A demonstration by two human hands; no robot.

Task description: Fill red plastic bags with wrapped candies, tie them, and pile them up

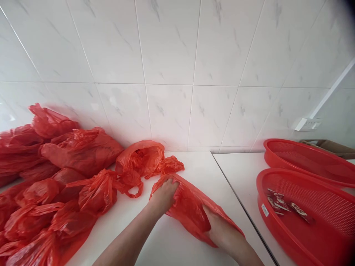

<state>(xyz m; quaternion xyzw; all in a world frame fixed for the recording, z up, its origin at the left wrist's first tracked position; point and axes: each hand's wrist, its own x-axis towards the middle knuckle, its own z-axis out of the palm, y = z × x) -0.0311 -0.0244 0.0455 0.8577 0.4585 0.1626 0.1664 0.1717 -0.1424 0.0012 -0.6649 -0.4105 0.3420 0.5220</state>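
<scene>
nearest the camera, on the white counter (177, 244), a flat red plastic bag (191, 207) is pressed down by both hands. the right hand (222, 231) is partly slipped inside the bag, so its fingers cannot be told; the left hand (164, 195) is seen with fingers curled together, clamped on the bag's upper edge. thin film may be torn if pulled hard. further left, a heap of red bags (55, 177) is shown; at right, red mesh baskets (305, 207) are placed.

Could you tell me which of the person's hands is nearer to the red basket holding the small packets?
The right hand is nearer. It lies on the flat red bag, toward the basket on the right. The left hand grips the bag's far end, farther left.
</scene>
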